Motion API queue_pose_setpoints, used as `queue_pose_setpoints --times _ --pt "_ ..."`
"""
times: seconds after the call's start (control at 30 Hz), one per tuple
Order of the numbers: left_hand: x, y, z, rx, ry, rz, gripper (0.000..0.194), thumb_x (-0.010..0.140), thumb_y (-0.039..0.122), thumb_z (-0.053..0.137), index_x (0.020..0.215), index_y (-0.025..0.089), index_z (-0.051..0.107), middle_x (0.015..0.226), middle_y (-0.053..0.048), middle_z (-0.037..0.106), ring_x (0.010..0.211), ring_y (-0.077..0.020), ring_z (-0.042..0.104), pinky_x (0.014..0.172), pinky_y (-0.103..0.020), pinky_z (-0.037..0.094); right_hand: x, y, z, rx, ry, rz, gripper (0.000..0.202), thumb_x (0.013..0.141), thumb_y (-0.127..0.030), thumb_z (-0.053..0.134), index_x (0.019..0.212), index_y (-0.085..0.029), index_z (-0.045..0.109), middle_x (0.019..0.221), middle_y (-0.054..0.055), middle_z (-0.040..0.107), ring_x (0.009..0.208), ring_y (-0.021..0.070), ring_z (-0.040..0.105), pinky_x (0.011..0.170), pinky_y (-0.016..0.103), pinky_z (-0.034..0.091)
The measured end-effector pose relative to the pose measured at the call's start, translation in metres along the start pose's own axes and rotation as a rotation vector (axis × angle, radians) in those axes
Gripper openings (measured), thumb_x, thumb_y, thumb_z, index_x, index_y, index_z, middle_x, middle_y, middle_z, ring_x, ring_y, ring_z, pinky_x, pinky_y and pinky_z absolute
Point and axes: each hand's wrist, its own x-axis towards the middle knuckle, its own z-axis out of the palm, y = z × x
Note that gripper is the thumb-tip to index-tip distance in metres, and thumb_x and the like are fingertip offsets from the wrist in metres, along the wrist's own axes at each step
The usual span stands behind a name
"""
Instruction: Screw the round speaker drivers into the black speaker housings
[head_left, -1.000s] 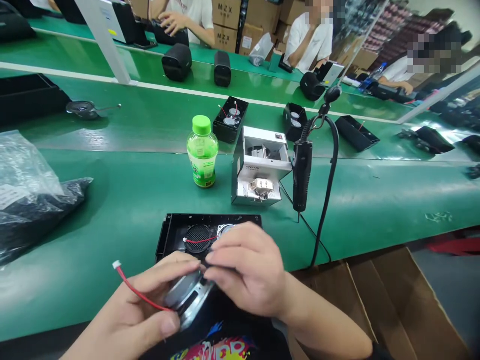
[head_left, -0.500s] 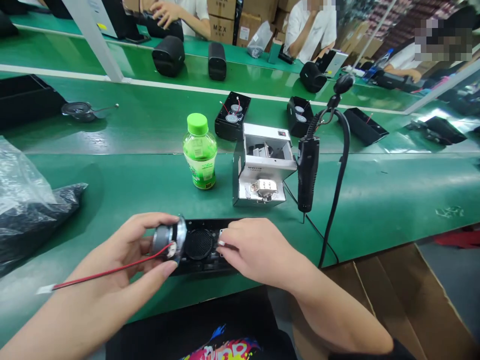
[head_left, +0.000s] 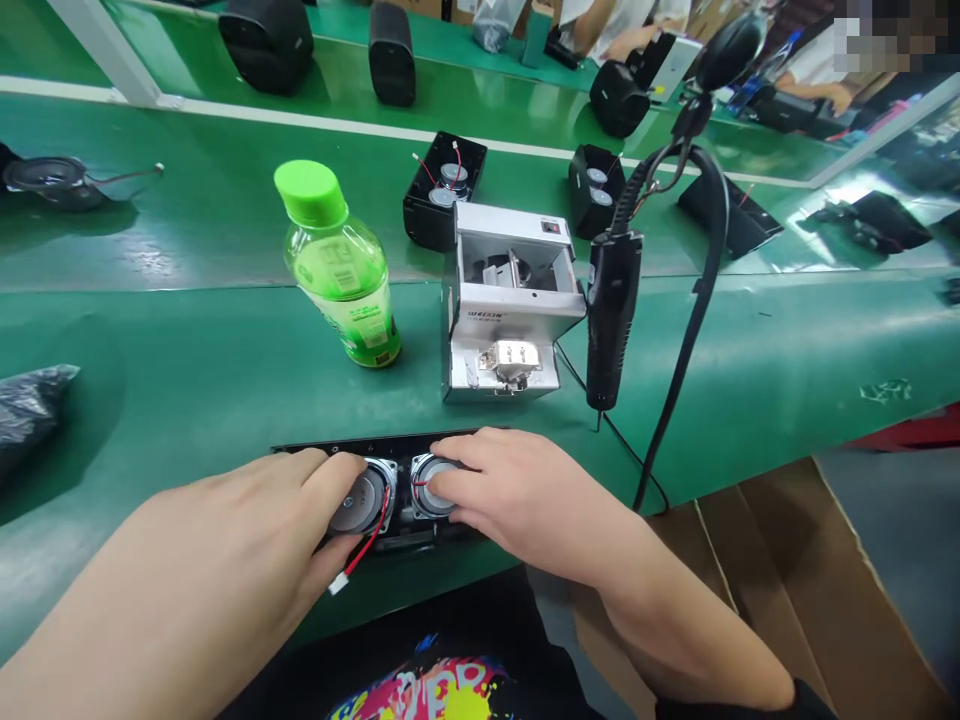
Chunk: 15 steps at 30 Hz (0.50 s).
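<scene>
My left hand (head_left: 240, 530) grips a round speaker driver (head_left: 358, 502) by its rim, thumb on the near side and fingers on the far side. This driver sits at the left opening of a long black speaker housing (head_left: 405, 538), its red lead and white plug (head_left: 339, 582) hanging over the front edge. My right hand (head_left: 517, 490) has its fingers closed about a second driver (head_left: 429, 492) at the right opening, where a bit of red wire shows. Both magnets face up. Fingers cover parts of both drivers and the housing's ends.
Behind the housing stand a green-capped bottle (head_left: 341, 270) and a silver screw feeder (head_left: 514, 300). A black electric screwdriver (head_left: 613, 320) hangs at the right on its cable. Farther back are black speaker housings (head_left: 446, 195) and co-workers' arms. A cardboard box (head_left: 795, 560) is at lower right.
My left hand has turned over and brought its driver down onto the left of the housing. My right fingers have shifted onto the right driver. The view has tilted down and closer.
</scene>
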Motion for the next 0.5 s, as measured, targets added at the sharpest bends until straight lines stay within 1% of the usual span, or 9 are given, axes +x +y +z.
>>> queue_pose_setpoints --times 0.07,0.17,0.23,0.3,0.4,0.5 --pt "0.001 -0.002 0.006 0.081 0.004 0.037 0.021 0.12 0.047 0.064 0.123 0.038 0.083 0.1 -0.001 0.086 0.076 -0.0275 0.077 0.063 -0.04 0.032 0.001 0.0 -0.002 0.005 -0.002 0.0 0.006 0.124 -0.02 0.082 0.124 -0.022 0.088 0.154 0.013 0.093 0.111 0.0263 0.086 0.093 0.043 0.069" --pt "0.0 -0.005 0.013 0.153 -0.004 0.08 0.022 0.123 0.045 0.06 0.125 0.037 0.081 0.102 -0.001 0.089 0.078 -0.0285 0.082 0.064 -0.04 0.04 0.0 0.0 -0.002 0.025 -0.015 0.005 0.007 0.123 -0.018 0.083 0.127 -0.023 0.087 0.152 0.013 0.093 0.111 0.0257 0.086 0.094 0.041 0.068" --pt "0.0 -0.005 0.013 0.196 -0.05 0.084 0.021 0.125 0.043 0.059 0.131 0.037 0.079 0.107 0.0 0.091 0.086 -0.0294 0.087 0.068 -0.04 0.048 0.0 0.0 -0.003 0.042 -0.027 0.012 0.009 0.122 -0.019 0.086 0.13 -0.022 0.087 0.148 0.013 0.093 0.111 0.0265 0.086 0.093 0.042 0.068" --pt "0.0 -0.004 0.01 0.231 -0.088 0.077 0.022 0.127 0.042 0.057 0.133 0.038 0.078 0.11 0.001 0.092 0.089 -0.0294 0.09 0.07 -0.039 0.053 0.0 0.0 -0.003 0.063 -0.038 0.024 0.012 0.122 -0.023 0.088 0.133 -0.021 0.086 0.143 0.013 0.093 0.112 0.0274 0.086 0.094 0.043 0.068" --pt "0.0 -0.003 0.005 0.26 -0.104 0.074 0.023 0.127 0.043 0.056 0.131 0.038 0.078 0.109 0.002 0.092 0.089 -0.0287 0.09 0.068 -0.038 0.051 0.001 -0.001 -0.002 0.08 -0.041 0.045 0.015 0.123 -0.027 0.089 0.136 -0.021 0.084 0.141 0.013 0.093 0.114 0.0279 0.086 0.096 0.043 0.068" --pt "0.0 -0.004 0.005 0.269 -0.098 0.094 0.022 0.126 0.043 0.059 0.131 0.036 0.079 0.107 0.001 0.091 0.086 -0.0295 0.089 0.067 -0.038 0.047 0.004 0.0 -0.003 0.077 -0.054 0.043 0.008 0.124 -0.023 0.085 0.132 -0.021 0.085 0.138 0.012 0.093 0.112 0.0265 0.085 0.096 0.041 0.067"
